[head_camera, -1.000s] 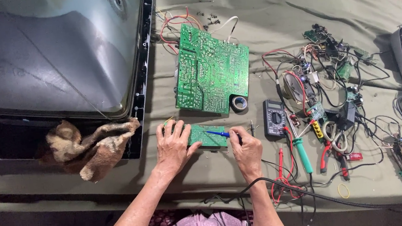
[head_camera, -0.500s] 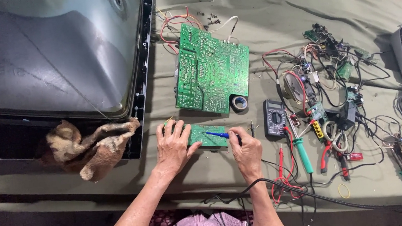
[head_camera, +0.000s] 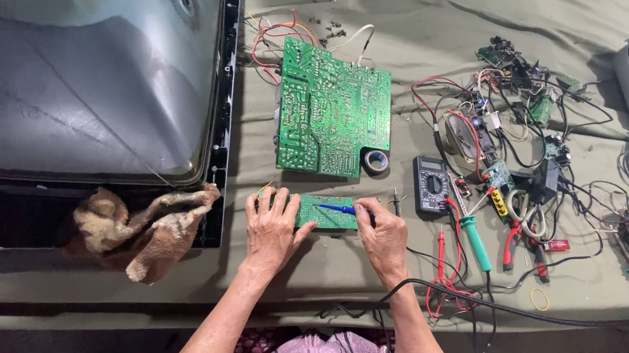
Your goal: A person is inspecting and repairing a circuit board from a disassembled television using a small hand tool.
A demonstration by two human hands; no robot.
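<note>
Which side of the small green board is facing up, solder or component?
Solder side, apparently: the small green board lies flat under the left hand, its visible face flat, no tall parts.

Large green circuit board [head_camera: 333, 116] beside a tape roll [head_camera: 376, 161]; multimeter [head_camera: 432, 183] near tangled wires [head_camera: 516, 132]; brown rag [head_camera: 141, 230] left.

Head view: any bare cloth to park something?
Free: the olive cloth beyond the large green circuit board, and the strip between cloth rag and left hand. Crowded: right of the multimeter, wires and tools.

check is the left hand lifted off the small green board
No, the left hand lies flat on the small green board, pressing it down.
</note>
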